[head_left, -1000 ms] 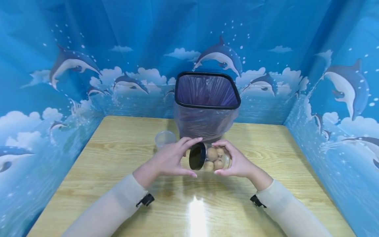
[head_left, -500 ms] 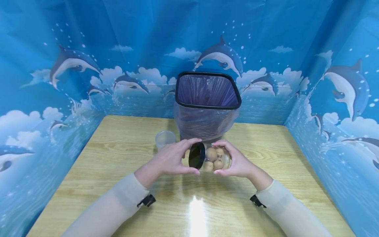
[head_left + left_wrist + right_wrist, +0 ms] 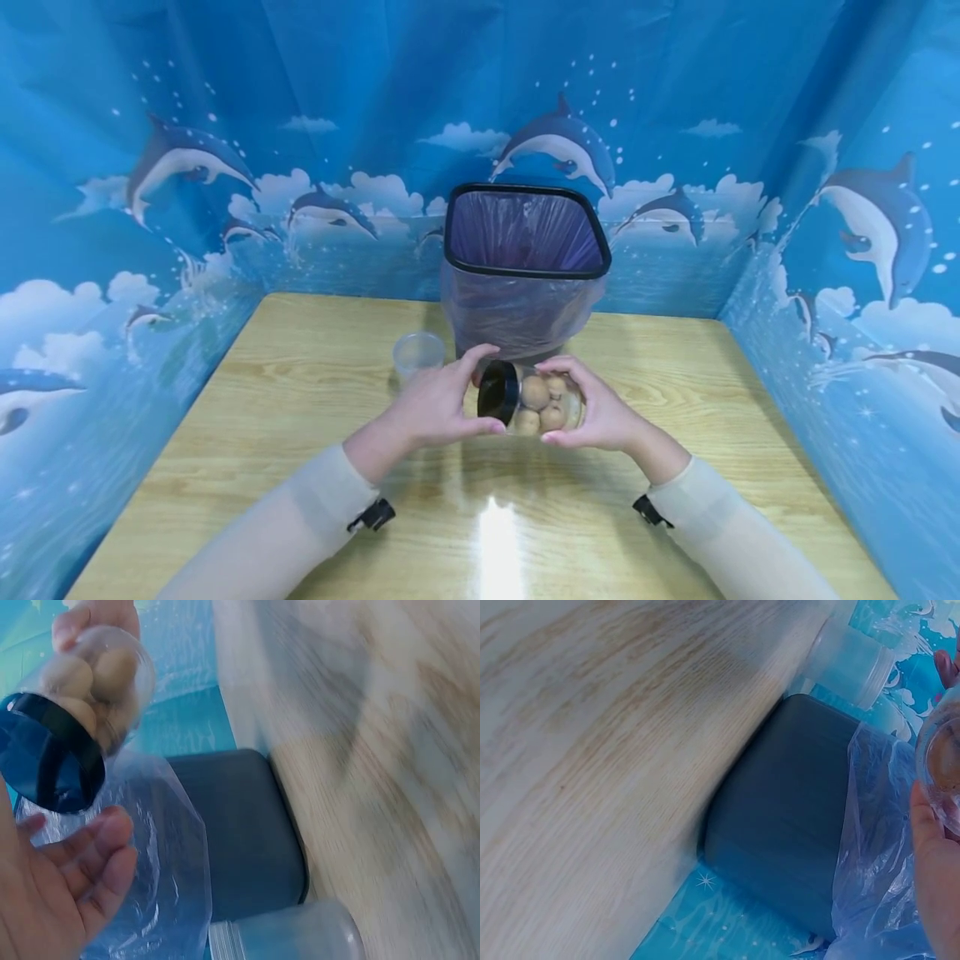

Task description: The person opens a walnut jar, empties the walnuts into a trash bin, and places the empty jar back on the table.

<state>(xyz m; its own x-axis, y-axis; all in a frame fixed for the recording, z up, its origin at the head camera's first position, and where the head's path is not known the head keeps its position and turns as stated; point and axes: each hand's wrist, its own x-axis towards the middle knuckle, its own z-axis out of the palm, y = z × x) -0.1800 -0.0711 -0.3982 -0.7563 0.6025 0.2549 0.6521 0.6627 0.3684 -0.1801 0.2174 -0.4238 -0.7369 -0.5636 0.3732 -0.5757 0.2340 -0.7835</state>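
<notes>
A clear jar (image 3: 576,408) with a black lid (image 3: 492,402) lies sideways above the table, lid end to the left. Several round tan balls (image 3: 536,392) sit inside it. My right hand (image 3: 611,417) grips the jar's base end, thumb below and fingers above. The left hand (image 3: 435,408) curves round the lid, its thumb at the lower edge and index finger at the upper one. In the left wrist view, the other fingers of that hand (image 3: 112,832) hang loosely curled beside the lid. The right wrist view catches only a slice of the jar at its border.
Directly behind the hands stands a dark bin with a black rim (image 3: 525,272) and a translucent purple liner (image 3: 517,312). A clear plastic container with a threaded rim (image 3: 847,664) is beside it, left of the bin. Dolphin-printed blue curtains (image 3: 337,108) enclose the wooden table (image 3: 300,383).
The left index finger has drawn back to the left along the lid's top, and the left thumb has moved slightly up and right to the lid's lower edge. Jar and right hand stay nearly still.
</notes>
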